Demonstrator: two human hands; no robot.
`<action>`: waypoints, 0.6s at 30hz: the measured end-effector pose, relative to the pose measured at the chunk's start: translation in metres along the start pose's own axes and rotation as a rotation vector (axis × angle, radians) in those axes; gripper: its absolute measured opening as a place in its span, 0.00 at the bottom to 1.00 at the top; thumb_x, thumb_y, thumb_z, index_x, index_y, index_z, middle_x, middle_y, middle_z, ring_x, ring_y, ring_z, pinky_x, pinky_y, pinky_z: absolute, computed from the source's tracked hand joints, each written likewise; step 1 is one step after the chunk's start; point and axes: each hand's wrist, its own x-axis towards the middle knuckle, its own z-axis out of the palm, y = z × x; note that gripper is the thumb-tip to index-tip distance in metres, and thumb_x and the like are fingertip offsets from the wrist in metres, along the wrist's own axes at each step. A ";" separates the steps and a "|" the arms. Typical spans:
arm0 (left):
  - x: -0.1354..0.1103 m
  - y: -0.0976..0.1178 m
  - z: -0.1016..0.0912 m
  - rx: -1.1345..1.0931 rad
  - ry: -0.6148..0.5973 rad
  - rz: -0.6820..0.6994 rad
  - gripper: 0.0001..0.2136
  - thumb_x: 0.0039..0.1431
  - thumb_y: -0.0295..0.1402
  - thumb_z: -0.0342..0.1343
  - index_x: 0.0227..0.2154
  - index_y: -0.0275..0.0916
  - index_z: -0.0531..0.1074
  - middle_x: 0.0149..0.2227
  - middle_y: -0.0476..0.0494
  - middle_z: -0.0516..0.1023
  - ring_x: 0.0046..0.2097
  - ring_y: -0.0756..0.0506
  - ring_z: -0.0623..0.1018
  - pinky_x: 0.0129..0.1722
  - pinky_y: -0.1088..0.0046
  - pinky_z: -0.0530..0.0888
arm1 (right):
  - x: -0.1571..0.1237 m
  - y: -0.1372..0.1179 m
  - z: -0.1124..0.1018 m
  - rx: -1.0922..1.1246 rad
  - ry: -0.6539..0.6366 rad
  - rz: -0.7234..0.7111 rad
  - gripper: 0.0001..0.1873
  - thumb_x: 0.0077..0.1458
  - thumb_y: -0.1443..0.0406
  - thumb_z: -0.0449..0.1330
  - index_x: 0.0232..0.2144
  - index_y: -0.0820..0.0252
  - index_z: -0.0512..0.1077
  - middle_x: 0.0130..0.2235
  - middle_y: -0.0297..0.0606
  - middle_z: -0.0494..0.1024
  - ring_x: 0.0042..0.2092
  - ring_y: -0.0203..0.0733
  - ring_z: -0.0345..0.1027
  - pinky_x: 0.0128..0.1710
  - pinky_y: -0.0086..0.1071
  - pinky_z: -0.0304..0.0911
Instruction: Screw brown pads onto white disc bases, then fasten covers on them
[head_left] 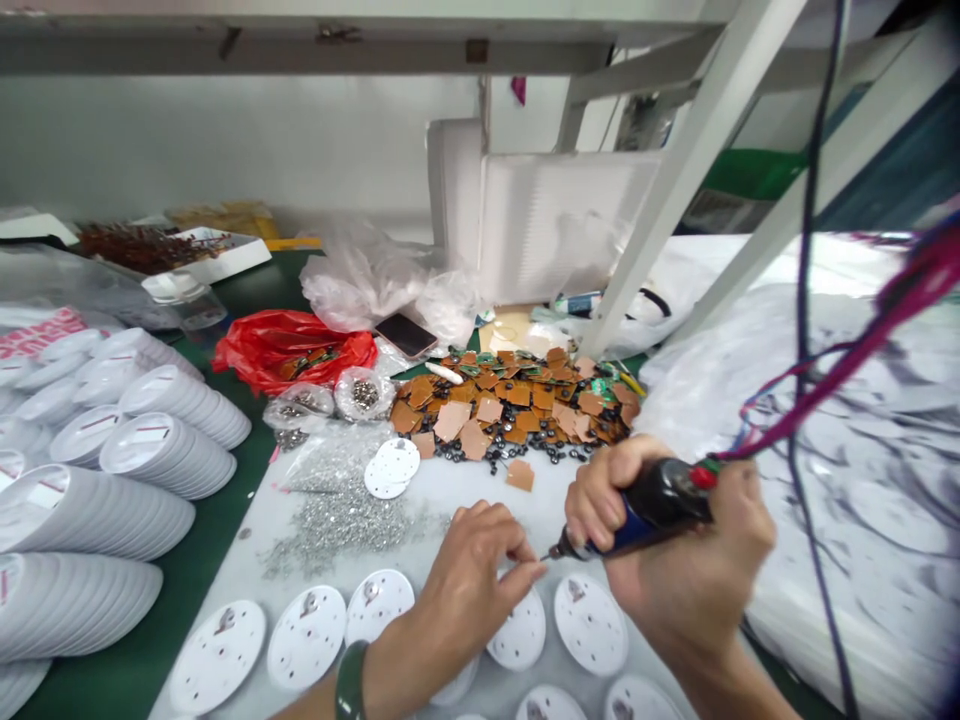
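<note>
My right hand [675, 560] is wrapped round a black and blue electric screwdriver [649, 505], whose bit points left. Thumb and fingertips of my left hand [480, 570] are pinched together right at the bit's tip; whatever lies between them is too small to make out. A green bangle [350, 680] circles the left wrist. Below both hands lie several round white plates with small holes, among them one plate [591, 625] under the screwdriver and another [517, 632] partly behind my left hand. Loose small screws [345, 520] are spread to the left of my left hand.
Brown circuit boards [525, 400] and small black parts lie heaped behind my hands. Stacked white round covers [90, 510] fill the left side. A red bag [292, 350], a phone [406, 335] and screw bags stand behind. A black cable [806, 300] hangs at right.
</note>
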 end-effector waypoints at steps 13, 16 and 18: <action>-0.012 0.008 0.012 -0.019 0.011 0.055 0.11 0.55 0.20 0.69 0.27 0.37 0.73 0.32 0.49 0.78 0.36 0.45 0.77 0.38 0.68 0.68 | -0.015 -0.004 -0.002 -0.007 -0.046 0.011 0.28 0.56 0.40 0.58 0.22 0.56 0.71 0.16 0.30 0.65 0.16 0.35 0.57 0.16 0.30 0.57; -0.013 0.011 0.013 -0.036 0.005 0.067 0.09 0.58 0.21 0.67 0.28 0.37 0.73 0.33 0.48 0.78 0.38 0.44 0.77 0.39 0.68 0.69 | -0.017 -0.007 -0.003 0.013 -0.039 0.020 0.29 0.56 0.39 0.57 0.22 0.56 0.72 0.16 0.30 0.65 0.16 0.35 0.58 0.16 0.29 0.57; -0.015 0.013 0.013 -0.059 -0.002 0.069 0.08 0.59 0.21 0.66 0.29 0.38 0.74 0.34 0.47 0.79 0.39 0.44 0.78 0.39 0.68 0.70 | -0.019 -0.008 -0.004 0.017 -0.027 0.020 0.29 0.56 0.39 0.57 0.22 0.56 0.73 0.16 0.31 0.65 0.16 0.36 0.58 0.16 0.29 0.57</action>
